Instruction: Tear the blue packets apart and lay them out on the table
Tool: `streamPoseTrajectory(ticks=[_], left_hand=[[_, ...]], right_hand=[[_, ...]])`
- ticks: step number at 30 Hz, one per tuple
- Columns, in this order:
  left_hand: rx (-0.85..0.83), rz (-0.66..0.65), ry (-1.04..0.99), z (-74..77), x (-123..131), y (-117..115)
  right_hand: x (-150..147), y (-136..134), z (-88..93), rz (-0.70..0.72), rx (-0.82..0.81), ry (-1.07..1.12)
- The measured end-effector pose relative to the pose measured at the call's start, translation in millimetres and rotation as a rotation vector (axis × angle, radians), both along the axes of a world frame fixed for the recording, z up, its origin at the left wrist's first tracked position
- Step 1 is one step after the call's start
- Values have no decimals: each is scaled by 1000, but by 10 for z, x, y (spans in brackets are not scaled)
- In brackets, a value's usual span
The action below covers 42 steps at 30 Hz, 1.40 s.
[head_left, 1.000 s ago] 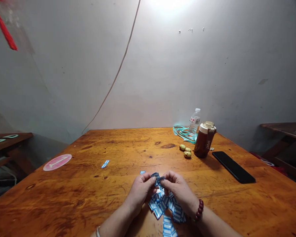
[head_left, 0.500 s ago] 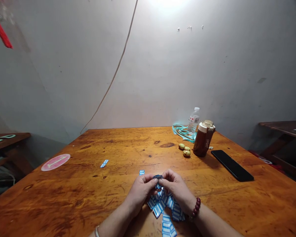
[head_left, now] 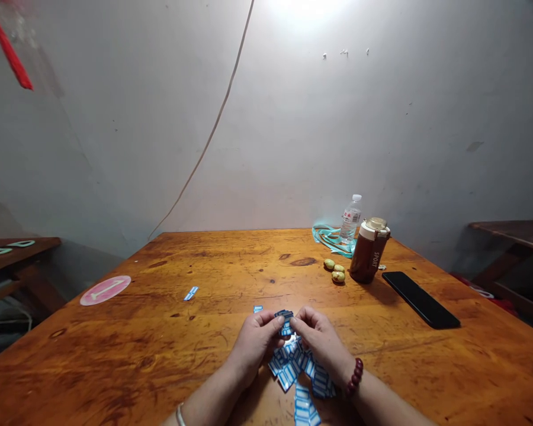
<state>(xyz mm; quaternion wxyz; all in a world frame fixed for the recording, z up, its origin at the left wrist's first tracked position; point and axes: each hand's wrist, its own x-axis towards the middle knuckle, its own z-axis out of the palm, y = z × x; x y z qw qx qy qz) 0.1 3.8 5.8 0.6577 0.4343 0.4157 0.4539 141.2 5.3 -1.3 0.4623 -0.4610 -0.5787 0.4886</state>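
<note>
Left hand (head_left: 253,346): fingers together, pinching the top of the strip from the left.
Right hand (head_left: 322,343): fingers clamped on the same end from the right (a beaded bracelet (head_left: 353,376) circles the wrist).
Strip of blue-and-white packets (head_left: 291,367): lower centre of the frame, top end raised between the hands, the rest lying on the wooden table (head_left: 115,355).
Nearby: a small blue-and-white piece (head_left: 258,309), just above the left hand.

My left grip (head_left: 253,346) and right grip (head_left: 322,346) pinch a strip of blue-and-white labels (head_left: 288,367), which folds down onto the table (head_left: 115,361) just below them.
</note>
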Motion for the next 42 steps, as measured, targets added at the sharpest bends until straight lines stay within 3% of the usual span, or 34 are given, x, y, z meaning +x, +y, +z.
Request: streamPoseTrajectory(ticks=[14, 23, 32, 42], left_hand=[[-39, 7, -81, -24, 5, 12], [-11, 46, 20, -58, 10, 33], [-18, -33, 43, -19, 16, 14], [39, -111, 91, 20, -6, -9]], right_hand=[[-33, -43, -5, -73, 132, -235], [-67, -68, -42, -42, 179, -344], [-10, -62, 64, -77, 232, -249], [69, -70, 75, -93, 325, -358]])
